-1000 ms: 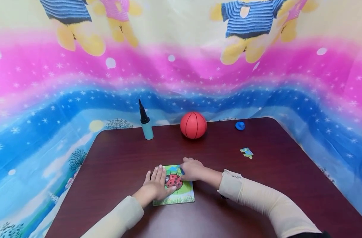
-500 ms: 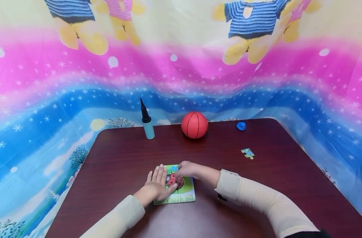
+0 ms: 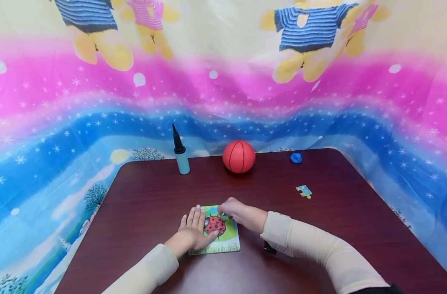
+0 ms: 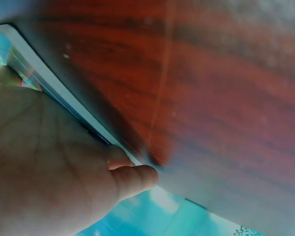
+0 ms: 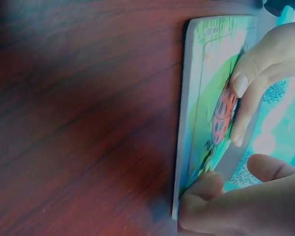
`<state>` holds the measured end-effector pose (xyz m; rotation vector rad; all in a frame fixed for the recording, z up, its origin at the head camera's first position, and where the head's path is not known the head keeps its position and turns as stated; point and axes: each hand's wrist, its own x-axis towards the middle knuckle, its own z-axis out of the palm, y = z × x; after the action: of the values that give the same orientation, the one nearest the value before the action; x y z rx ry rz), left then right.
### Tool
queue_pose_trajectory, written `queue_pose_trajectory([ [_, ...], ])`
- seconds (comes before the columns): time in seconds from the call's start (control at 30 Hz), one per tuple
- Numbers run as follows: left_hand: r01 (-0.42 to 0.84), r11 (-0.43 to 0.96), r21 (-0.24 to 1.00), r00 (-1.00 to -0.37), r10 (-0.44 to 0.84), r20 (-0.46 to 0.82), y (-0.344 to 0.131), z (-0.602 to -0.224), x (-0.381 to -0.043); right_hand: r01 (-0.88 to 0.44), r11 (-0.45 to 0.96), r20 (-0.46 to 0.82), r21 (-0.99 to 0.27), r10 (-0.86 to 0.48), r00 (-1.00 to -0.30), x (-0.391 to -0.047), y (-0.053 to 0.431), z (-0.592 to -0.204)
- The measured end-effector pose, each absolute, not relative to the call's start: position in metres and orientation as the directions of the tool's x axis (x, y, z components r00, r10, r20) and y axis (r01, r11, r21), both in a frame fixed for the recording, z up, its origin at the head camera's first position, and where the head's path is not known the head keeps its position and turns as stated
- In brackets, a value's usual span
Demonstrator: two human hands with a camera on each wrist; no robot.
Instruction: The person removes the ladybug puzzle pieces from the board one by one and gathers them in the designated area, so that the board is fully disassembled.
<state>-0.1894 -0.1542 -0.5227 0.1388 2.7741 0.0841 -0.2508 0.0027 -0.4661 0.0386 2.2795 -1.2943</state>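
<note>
Since half a second ago the right hand (image 3: 233, 208) has drawn back a little to the right, off the ladybug picture (image 3: 214, 226), and now sits at the far right corner of the puzzle board (image 3: 225, 246); the left hand (image 3: 194, 232) stays put. Board lies flat on the dark red-brown table (image 3: 150, 192), near side, roughly between the two arms. Left hand lies palm down over the board's left part: fingers straight, close together and pointing away, thumb spread wide to the ladybug's near edge. Right hand's fingers are bent and touching the board's corner, with one digit standing apart in the right wrist view; can't tell whether they pinch anything. Both forearms in cream sleeves (image 3: 319, 243), the right one with a dark item under the cuff. Loose puzzle piece (image 3: 304, 191) lies flat to the right, well apart from the board. Along the far side, left to right: teal pump (image 3: 183, 164) standing with black nozzle up, red ball (image 3: 239, 157) with black lines, small blue item (image 3: 296, 158), too small to identify. Behind it all, printed cloth (image 3: 208, 106) in pink and blue with snowflakes and bears.
</note>
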Motion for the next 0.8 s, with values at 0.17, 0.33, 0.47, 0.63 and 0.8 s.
queue_pose_trajectory([
  [0.17,0.085,0.993,0.082,-0.928,0.109,-0.355,-0.153,-0.522,-0.189,0.291,0.579,-0.469,-0.761,-0.182,-0.864,-0.249,-0.001,-0.467],
  [0.33,0.071,0.994,0.085,-0.922,0.097,-0.374,-0.154,-0.517,-0.188,0.244,0.622,-0.449,-0.744,-0.194,-0.873,-0.248,-0.004,-0.464],
  [0.47,0.077,0.993,0.092,-0.915,0.108,-0.388,-0.154,-0.511,-0.186,0.130,0.716,-0.392,-0.686,-0.213,-0.895,-0.246,-0.006,-0.463],
  [0.63,0.102,0.991,0.089,-0.914,0.129,-0.384,-0.154,-0.506,-0.183,0.148,0.710,-0.431,-0.689,-0.236,-0.871,-0.241,-0.007,-0.458],
  [0.8,0.105,0.991,0.077,-0.919,0.126,-0.373,-0.157,-0.510,-0.185,0.247,0.636,-0.477,-0.731,-0.218,-0.851,-0.239,-0.009,-0.455],
])
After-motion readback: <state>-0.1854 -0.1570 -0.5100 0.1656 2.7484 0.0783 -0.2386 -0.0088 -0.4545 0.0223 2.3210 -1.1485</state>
